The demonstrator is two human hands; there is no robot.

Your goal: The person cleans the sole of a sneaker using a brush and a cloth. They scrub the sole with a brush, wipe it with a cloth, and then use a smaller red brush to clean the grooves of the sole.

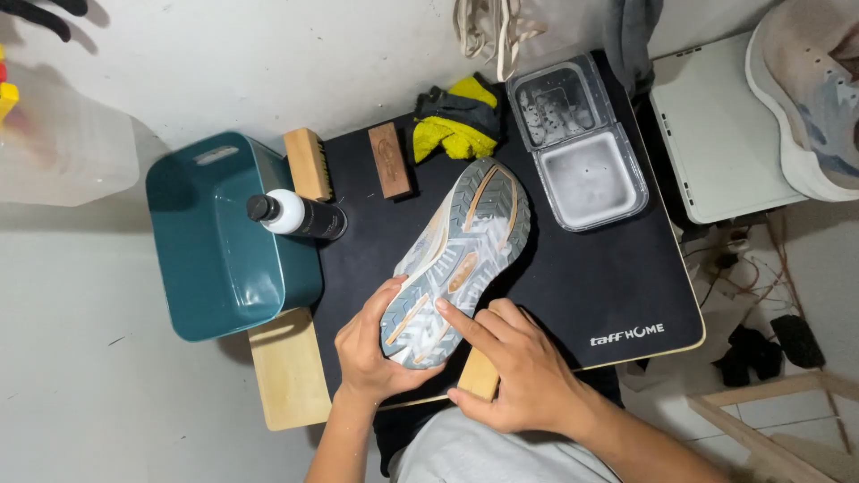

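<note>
A sneaker (465,246) lies sole up on the black mat (599,286), its grey tread with orange patches covered in white foam. My left hand (371,349) grips the heel end from the left. My right hand (510,371) holds a wooden brush (480,371) by its block, with the index finger stretched onto the sole near the heel. The brush's bristles are hidden under my hand.
A teal tub (215,241) stands at left with a dark bottle (300,216) by its rim. Two wooden brushes (309,164) (390,159), a yellow-grey cloth (456,116) and a clear two-part container (577,139) lie behind. Another shoe (810,98) rests on a white box at right.
</note>
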